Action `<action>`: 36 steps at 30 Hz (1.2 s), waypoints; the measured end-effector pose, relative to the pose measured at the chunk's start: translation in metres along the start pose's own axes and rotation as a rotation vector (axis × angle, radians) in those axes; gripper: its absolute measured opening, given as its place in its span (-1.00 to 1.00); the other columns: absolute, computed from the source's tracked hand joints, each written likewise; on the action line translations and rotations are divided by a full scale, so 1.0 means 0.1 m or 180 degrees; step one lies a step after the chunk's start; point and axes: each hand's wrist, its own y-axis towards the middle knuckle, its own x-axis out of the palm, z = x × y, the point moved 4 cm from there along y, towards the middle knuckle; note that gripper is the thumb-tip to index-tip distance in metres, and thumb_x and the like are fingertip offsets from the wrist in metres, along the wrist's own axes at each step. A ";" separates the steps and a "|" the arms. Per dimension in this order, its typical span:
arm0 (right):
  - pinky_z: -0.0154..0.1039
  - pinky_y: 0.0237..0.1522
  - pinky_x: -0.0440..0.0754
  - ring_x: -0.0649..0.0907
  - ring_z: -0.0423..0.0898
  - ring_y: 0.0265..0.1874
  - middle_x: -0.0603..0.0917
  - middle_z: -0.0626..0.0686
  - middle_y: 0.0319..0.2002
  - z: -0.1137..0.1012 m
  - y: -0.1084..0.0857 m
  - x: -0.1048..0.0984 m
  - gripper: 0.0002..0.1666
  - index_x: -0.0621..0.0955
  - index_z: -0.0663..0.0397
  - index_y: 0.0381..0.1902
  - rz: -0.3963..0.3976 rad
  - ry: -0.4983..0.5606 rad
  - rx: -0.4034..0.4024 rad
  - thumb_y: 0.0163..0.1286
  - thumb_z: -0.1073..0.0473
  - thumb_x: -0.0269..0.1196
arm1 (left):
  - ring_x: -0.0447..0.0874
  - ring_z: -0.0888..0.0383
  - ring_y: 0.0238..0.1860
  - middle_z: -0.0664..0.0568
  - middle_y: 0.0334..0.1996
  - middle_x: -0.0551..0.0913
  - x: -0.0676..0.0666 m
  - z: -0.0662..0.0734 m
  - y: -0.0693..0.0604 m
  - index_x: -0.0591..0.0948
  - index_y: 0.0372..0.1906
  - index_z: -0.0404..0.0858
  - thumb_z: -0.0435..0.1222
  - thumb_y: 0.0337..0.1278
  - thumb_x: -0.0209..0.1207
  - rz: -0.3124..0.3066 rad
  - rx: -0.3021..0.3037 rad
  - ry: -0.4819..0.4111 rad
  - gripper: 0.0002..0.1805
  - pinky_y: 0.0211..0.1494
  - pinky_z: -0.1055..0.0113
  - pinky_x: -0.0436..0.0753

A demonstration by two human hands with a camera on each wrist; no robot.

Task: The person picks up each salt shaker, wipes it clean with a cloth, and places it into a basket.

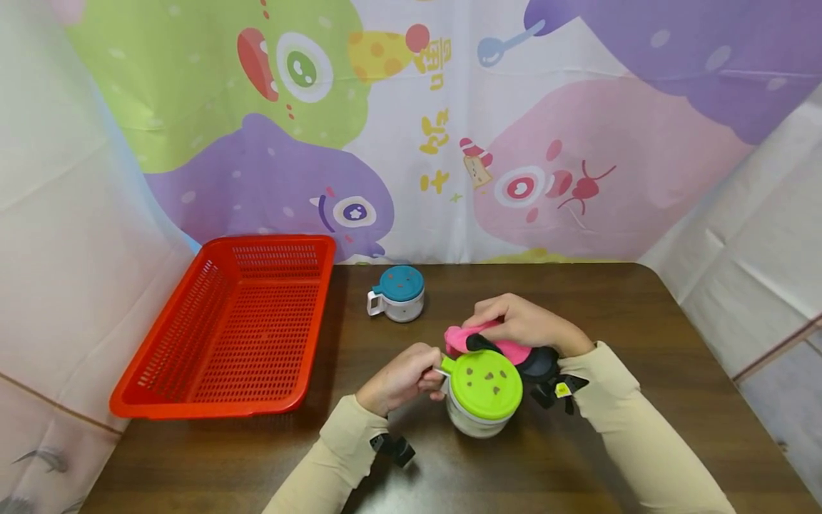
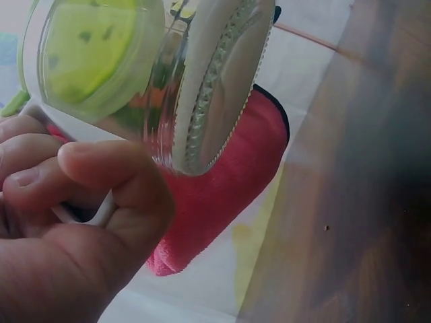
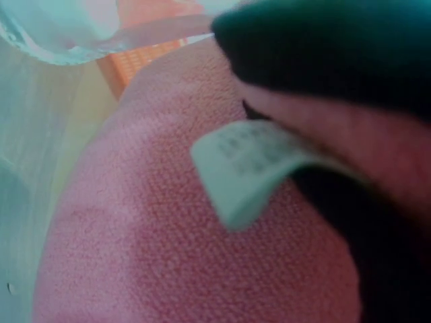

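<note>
My left hand (image 1: pixel 404 375) grips the white handle of a glass seasoning jar (image 1: pixel 474 422) with a bright green lid (image 1: pixel 486 384). In the left wrist view the jar's ridged glass base (image 2: pixel 215 94) shows, held up off the table. My right hand (image 1: pixel 525 325) holds a folded pink cloth (image 1: pixel 459 338) with black edging against the jar's far side. The cloth (image 3: pixel 161 222) fills most of the right wrist view, where a white label (image 3: pixel 246 165) sticks out; that hand's fingers are not visible there.
A second seasoning jar (image 1: pixel 404 310) with a blue lid stands farther back on the brown wooden table (image 1: pixel 610 300). To the left sits a red perforated plastic basket (image 1: pixel 312 335). A cartoon-printed curtain (image 1: pixel 411 164) hangs along the table's back edge.
</note>
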 end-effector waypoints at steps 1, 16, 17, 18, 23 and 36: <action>-0.36 -0.40 0.42 0.49 -0.18 -0.45 0.51 -0.05 -0.49 0.01 0.01 0.00 -0.70 0.71 0.13 -0.03 -0.0025 -0.0012 0.0010 0.26 0.28 0.28 | 0.16 0.24 -0.67 0.18 -0.80 0.13 0.00 0.00 0.00 0.16 -0.80 -0.13 -0.41 0.03 -0.23 0.0010 0.0000 0.0012 -0.65 -0.44 0.36 0.37; -0.40 -0.43 0.42 0.49 -0.22 -0.47 0.50 -0.06 -0.52 0.03 0.20 0.11 -0.71 0.72 0.11 -0.04 -0.0496 -0.0135 0.0067 0.27 0.28 0.27 | 0.12 0.24 -0.68 0.18 -0.80 0.11 -0.03 -0.04 -0.01 0.16 -0.79 -0.13 -0.41 0.08 -0.23 0.0083 -0.0072 0.0018 -0.63 -0.45 0.35 0.35; -0.40 -0.43 0.43 0.50 -0.22 -0.47 0.51 -0.06 -0.51 0.03 0.20 0.12 -0.71 0.72 0.11 -0.04 -0.0501 -0.0148 0.0064 0.27 0.28 0.27 | 0.12 0.24 -0.68 0.18 -0.79 0.12 -0.03 -0.04 -0.01 0.16 -0.79 -0.13 -0.41 0.09 -0.24 0.0088 -0.0069 0.0020 -0.63 -0.45 0.35 0.35; -0.40 -0.44 0.43 0.50 -0.22 -0.48 0.51 -0.06 -0.51 0.04 0.21 0.12 -0.71 0.72 0.11 -0.04 -0.0508 -0.0160 0.0054 0.27 0.27 0.27 | 0.12 0.24 -0.68 0.18 -0.79 0.12 -0.04 -0.04 -0.01 0.16 -0.79 -0.13 -0.41 0.09 -0.23 0.0093 -0.0068 0.0019 -0.63 -0.45 0.35 0.35; -0.41 -0.44 0.42 0.49 -0.23 -0.47 0.55 -0.06 -0.49 0.07 0.22 0.13 -0.73 0.73 0.09 -0.05 -0.0567 -0.0216 0.0036 0.28 0.27 0.27 | 0.14 0.25 -0.68 0.19 -0.79 0.12 -0.06 -0.04 -0.02 0.16 -0.79 -0.13 -0.41 0.08 -0.24 0.0100 -0.0050 0.0011 -0.64 -0.43 0.35 0.36; -0.38 -0.31 0.55 0.55 -0.26 -0.38 0.69 -0.05 -0.36 0.10 0.20 0.18 -0.73 0.74 0.04 -0.07 -0.0756 -0.0442 0.0031 0.29 0.26 0.26 | 0.12 0.27 -0.69 0.21 -0.78 0.13 -0.07 -0.02 -0.05 0.16 -0.78 -0.15 -0.41 0.09 -0.25 0.0055 0.0046 -0.0026 -0.65 -0.43 0.36 0.36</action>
